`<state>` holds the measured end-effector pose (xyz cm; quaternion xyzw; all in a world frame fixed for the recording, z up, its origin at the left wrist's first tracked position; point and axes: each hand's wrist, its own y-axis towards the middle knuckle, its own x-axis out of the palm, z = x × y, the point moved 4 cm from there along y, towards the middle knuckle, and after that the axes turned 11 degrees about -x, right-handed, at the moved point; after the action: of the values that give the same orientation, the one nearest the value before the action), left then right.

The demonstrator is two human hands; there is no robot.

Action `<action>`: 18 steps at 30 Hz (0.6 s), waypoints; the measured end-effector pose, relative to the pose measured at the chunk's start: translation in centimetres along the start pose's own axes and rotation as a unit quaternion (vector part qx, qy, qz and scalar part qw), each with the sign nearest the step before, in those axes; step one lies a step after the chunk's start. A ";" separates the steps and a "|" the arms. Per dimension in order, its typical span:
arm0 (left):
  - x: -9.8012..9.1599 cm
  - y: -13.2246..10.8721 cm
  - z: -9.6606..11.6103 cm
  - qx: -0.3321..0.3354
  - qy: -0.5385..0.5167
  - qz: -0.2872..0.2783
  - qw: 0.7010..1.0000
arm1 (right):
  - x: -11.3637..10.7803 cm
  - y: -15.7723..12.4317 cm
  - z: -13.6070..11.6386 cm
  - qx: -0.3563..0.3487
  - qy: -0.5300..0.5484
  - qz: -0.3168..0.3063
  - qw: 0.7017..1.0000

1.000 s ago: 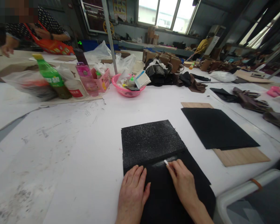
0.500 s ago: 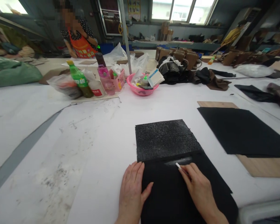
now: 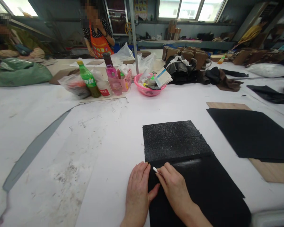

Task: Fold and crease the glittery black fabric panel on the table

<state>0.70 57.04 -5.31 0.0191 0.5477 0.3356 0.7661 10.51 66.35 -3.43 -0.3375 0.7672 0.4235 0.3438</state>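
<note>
The right hand [image 3: 175,187] has shifted toward nine o'clock, now just beside the left hand [image 3: 137,189], and pinches a small white stick [image 3: 155,169] at the smooth black sheet [image 3: 208,189]'s ten o'clock. The left hand lies flat, thumb spread, across the sheet's nine-o'clock edge. At twelve sits a speckled black rectangular panel [image 3: 172,140]; stick-to-sheet contact is hard to tell.

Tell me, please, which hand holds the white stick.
The right hand: it pinches the white stick. The left hand lies open at the edge of the black sheet.
</note>
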 end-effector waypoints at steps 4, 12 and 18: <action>0.0 0.0 -0.1 0.003 -0.003 0.000 1.000 | 0.4 0.0 -0.1 -0.005 -0.024 0.009 1.000; 0.0 0.1 0.0 0.013 0.015 0.016 1.000 | -2.5 -2.3 3.1 0.060 -0.044 0.027 0.997; 0.5 0.2 -0.8 0.054 0.020 0.045 0.997 | -0.2 -0.3 0.2 0.014 -0.029 0.011 0.999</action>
<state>0.00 57.15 -5.94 0.0785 0.5789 0.3395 0.7372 10.90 66.42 -3.45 -0.3118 0.7662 0.4264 0.3660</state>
